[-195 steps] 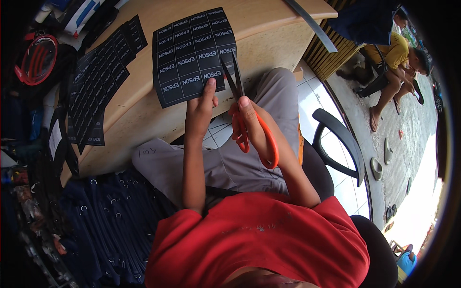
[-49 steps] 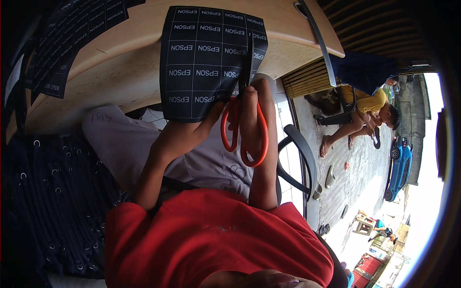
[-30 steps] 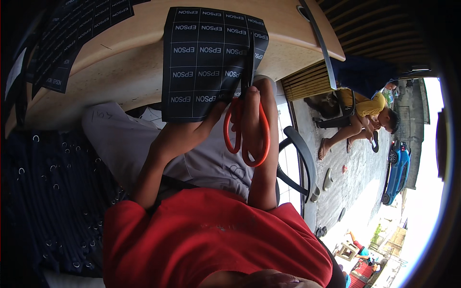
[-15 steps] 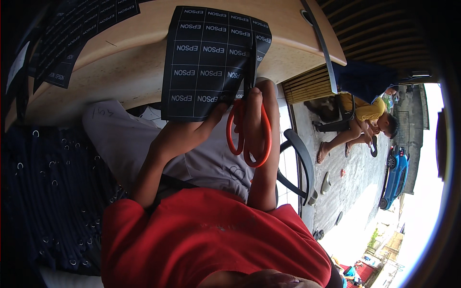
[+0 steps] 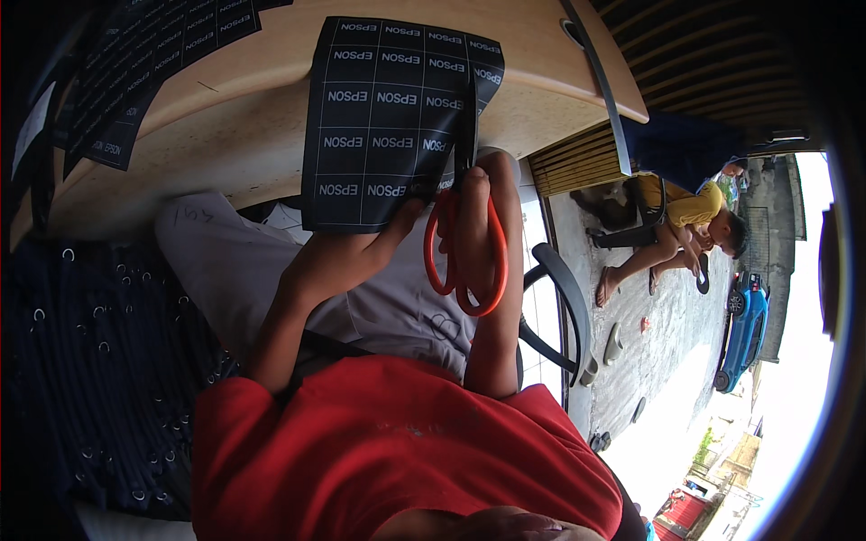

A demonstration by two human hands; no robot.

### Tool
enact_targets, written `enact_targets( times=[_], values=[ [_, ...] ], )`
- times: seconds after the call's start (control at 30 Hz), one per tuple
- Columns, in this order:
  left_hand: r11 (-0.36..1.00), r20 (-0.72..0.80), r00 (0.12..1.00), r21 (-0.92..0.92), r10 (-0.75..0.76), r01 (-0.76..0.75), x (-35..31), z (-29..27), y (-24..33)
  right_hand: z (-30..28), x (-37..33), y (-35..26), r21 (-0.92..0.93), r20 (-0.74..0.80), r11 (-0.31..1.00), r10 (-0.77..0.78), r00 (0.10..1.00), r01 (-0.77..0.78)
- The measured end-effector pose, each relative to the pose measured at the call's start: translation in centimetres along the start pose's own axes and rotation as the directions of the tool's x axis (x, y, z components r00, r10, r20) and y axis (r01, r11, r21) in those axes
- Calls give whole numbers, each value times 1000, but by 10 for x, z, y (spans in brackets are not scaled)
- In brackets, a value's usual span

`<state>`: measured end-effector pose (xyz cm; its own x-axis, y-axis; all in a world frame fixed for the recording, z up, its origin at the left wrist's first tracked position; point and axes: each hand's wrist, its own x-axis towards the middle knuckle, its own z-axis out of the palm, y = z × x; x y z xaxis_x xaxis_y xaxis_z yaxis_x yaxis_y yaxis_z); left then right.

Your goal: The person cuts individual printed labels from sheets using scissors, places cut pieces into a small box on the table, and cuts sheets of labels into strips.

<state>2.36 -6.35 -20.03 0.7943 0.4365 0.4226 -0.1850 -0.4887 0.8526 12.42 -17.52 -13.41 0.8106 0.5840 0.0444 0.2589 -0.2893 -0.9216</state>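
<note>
Two hands work one black sheet (image 5: 388, 117) of gridded labels held up over the lap, in front of the wooden desk (image 5: 271, 126): the left hand (image 5: 338, 257) has its grip clamped on the sheet's lower edge, thumb on the front. The right hand (image 5: 474, 212) has its grip closed through the orange handles of the scissors (image 5: 465, 243), whose dark blades run up into the sheet's right side. More black label sheets (image 5: 135, 63) lie on the desk at upper left.
</note>
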Motion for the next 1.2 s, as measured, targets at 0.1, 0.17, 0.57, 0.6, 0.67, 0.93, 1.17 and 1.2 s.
enact_targets(
  times=[0.1,0.17,0.57,0.6,0.67,0.93,1.17,1.2],
  values=[
    [998,-11,999,28,48,-47,0,0,0,-1,1,2,-21,9,1000,-2,1000,2],
    [999,-23,999,12,34,-33,0,1,1,-1,1,2,-43,12,999,-11,1000,12],
    [996,23,998,73,54,-56,-3,-1,-1,-1,0,2,-19,18,1000,7,1000,-6],
    [996,20,998,73,54,-55,-3,-2,-1,-1,0,3,-21,18,1000,-5,1000,5],
    [991,48,996,104,82,-86,-5,-4,-2,0,1,4,-22,23,1000,-17,1000,18],
    [997,42,997,50,58,-60,-3,-2,0,1,4,8,1,8,998,-59,998,59],
    [995,24,997,62,73,-75,-2,-3,3,-3,2,1,-55,44,998,9,999,-6],
    [995,23,997,62,74,-75,-2,-3,4,-3,2,1,-52,44,999,13,999,-11]
  ],
)
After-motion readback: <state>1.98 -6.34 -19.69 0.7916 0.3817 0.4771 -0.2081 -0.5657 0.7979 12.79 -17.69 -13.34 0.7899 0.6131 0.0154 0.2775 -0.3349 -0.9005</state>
